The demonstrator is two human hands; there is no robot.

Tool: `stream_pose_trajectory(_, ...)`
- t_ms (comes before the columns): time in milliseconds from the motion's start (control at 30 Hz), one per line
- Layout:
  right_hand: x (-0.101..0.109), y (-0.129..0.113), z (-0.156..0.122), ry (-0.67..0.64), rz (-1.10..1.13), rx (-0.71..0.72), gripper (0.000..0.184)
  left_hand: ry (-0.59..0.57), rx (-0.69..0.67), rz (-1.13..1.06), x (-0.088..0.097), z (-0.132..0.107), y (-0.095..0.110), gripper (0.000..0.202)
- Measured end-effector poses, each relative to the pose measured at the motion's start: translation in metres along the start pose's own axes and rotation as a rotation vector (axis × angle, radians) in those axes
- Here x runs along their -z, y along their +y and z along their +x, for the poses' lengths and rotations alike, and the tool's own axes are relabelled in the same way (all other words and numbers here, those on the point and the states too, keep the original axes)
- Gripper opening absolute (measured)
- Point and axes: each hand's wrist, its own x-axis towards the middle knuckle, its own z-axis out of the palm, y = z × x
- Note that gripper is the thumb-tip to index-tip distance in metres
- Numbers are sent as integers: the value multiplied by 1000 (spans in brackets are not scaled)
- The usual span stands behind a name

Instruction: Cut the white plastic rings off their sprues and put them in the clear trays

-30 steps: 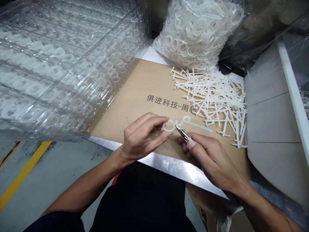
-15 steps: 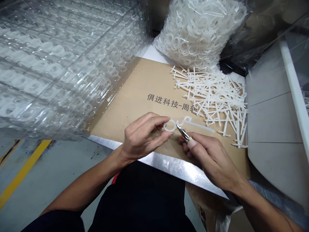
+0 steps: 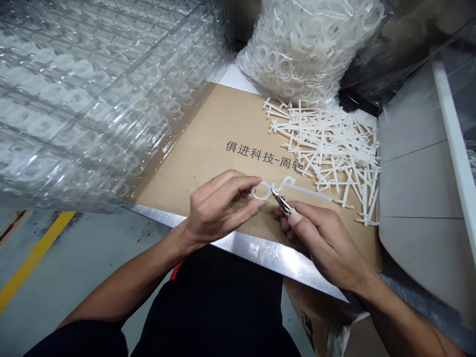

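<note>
Stacked clear plastic trays (image 3: pixel 92 104) stood far left. The left hand (image 3: pixel 219 210) was clamped on a white plastic ring piece (image 3: pixel 297 189), held over a cardboard sheet (image 3: pixel 219 134). The right hand (image 3: pixel 323 243) was clamped on small nippers (image 3: pixel 281 204), their tips at the ring, near a loose pile of white plastic pieces (image 3: pixel 327 144) at right.

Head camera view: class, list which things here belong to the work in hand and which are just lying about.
In use: left hand pinching a white plastic ring piece; right hand holding small pliers at that piece.

Lying about: loose white plastic stem pieces, bagged white plastic rings, stacked clear plastic trays, printed cardboard sheet.
</note>
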Motion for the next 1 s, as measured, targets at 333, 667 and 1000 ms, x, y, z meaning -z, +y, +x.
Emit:
stream_pose_trajectory(333, -2, -2, -1, -12, -90, 22, 41, 6, -2, -16, -1, 1, 0, 24)
stream_pose_trajectory(667, -6, 6, 3, 11, -50, -17, 45, 27, 38, -31, -2, -1, -1, 22)
stream_pose_trajectory(1000, -5, 6, 5, -18, -22, 6, 44, 79, 45, -19, -1, -1, -2, 26)
